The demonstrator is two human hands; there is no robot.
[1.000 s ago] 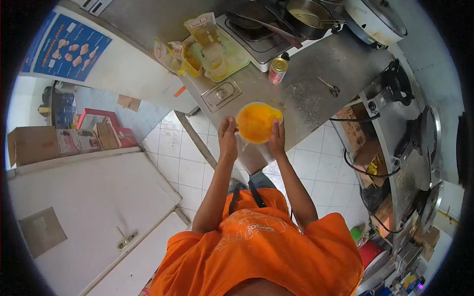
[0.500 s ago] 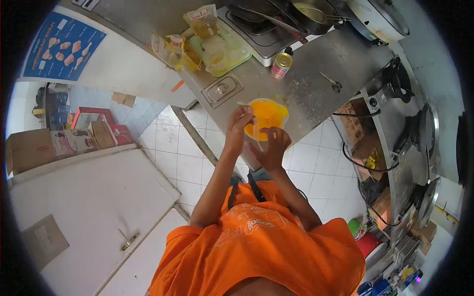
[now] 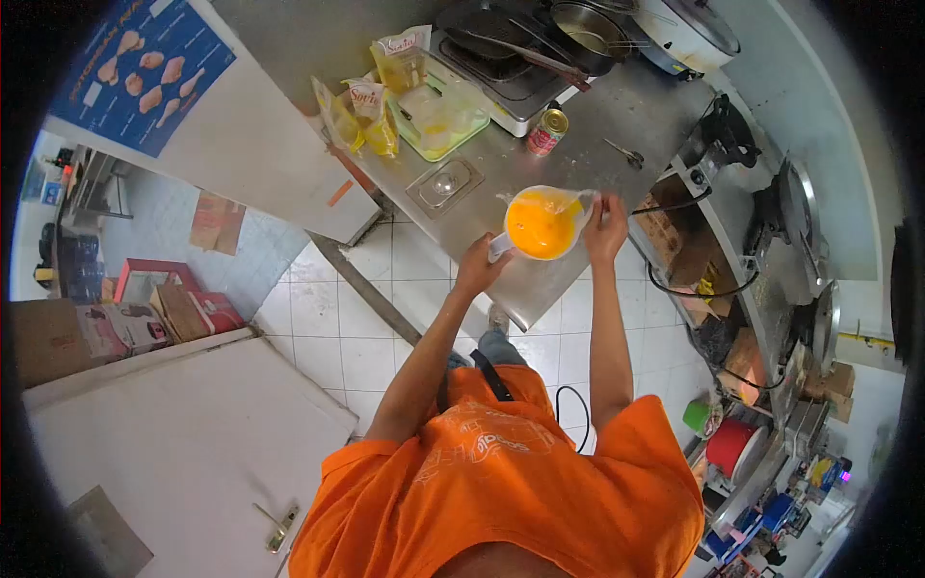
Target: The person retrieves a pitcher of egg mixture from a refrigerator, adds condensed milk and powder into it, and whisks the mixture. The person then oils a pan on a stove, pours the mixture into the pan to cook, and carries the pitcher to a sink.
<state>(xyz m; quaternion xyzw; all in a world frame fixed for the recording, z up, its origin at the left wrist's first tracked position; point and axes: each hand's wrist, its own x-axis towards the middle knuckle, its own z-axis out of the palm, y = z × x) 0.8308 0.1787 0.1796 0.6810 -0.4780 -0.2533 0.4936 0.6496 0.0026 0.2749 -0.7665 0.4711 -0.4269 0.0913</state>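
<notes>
A white plastic jug (image 3: pixel 512 211) with egg-yellow liquid inside stands near the front edge of the steel counter. My left hand (image 3: pixel 480 267) is closed around its handle at the lower left. At the jug's right rim, the fingers of my right hand (image 3: pixel 605 228) are pinched together. Something pale and see-through shows between those fingers and the rim, too blurred to name. Beyond the jug stand a tin can (image 3: pixel 547 133) and, to the left, a small lidded steel container (image 3: pixel 445 185) set into the counter.
A green tray (image 3: pixel 436 146) and yellow-filled plastic packs (image 3: pixel 366 116) lie at the back left. A stove (image 3: pixel 515 108) with pans stands behind. Scissors (image 3: pixel 624 152) rest on the counter (image 3: pixel 665 116) at right. Shelving with a black cable (image 3: pixel 713 294) is farther right.
Both hands were together over the jug with a thin pale strip between them. They have parted: my left hand has taken the handle, my right hand has moved to the right rim.
</notes>
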